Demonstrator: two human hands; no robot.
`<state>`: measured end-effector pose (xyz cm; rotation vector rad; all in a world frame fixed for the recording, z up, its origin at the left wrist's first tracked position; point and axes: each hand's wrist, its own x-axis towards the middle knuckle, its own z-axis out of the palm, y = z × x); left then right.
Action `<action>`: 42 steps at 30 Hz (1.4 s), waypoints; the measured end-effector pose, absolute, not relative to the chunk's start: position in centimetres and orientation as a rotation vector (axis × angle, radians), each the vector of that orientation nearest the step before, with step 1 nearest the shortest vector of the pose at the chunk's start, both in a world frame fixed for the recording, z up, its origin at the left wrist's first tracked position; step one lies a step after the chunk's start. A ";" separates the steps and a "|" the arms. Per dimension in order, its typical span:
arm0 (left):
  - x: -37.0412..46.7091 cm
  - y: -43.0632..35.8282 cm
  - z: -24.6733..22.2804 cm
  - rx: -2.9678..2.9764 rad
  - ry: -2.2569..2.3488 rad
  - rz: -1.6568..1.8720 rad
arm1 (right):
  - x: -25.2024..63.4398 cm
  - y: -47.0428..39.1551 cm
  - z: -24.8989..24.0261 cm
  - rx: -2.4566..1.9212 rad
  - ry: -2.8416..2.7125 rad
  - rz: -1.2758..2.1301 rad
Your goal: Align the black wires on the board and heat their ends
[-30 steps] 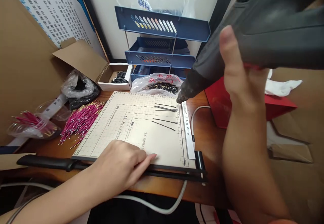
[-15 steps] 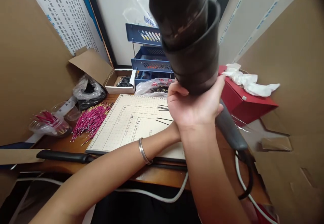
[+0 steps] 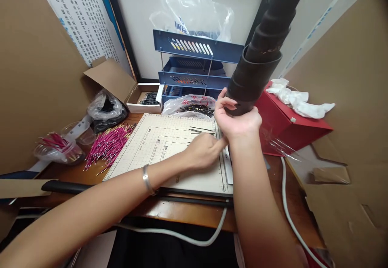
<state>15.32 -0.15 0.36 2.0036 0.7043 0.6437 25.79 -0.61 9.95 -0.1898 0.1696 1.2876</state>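
My right hand (image 3: 238, 120), palm up, has its fingers curled round the base of a thick black stepped tube (image 3: 256, 72). The tube leans up to the right, its narrower open end at the top. My left hand (image 3: 204, 150), with a metal bracelet (image 3: 147, 178) on the wrist, is closed over the right side of a cream paper cutter board (image 3: 135, 159). Its fingertips are partly hidden, so I cannot make out what they hold. Several thin black strips (image 3: 197, 129) lie on the board just beyond the left hand.
Magenta pins with gold tips (image 3: 106, 146) are heaped left of the board, beside a clear cup (image 3: 68, 152). Behind stand an open carton (image 3: 142, 108), a plastic bag of dark pieces (image 3: 172, 107) and a blue rack (image 3: 197, 49). A red tissue box (image 3: 291, 128) stands right; a white cable (image 3: 286, 199) hangs down.
The black tube has swung away from me and to the right. My left hand, hidden behind my right wrist before, is now in sight over the board. A grey handle is mostly hidden now.
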 end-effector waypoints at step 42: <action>9.8 8.5 -2.1 2.534 0.870 0.586 | 33.6 -2.4 3.5 -0.367 0.408 1.213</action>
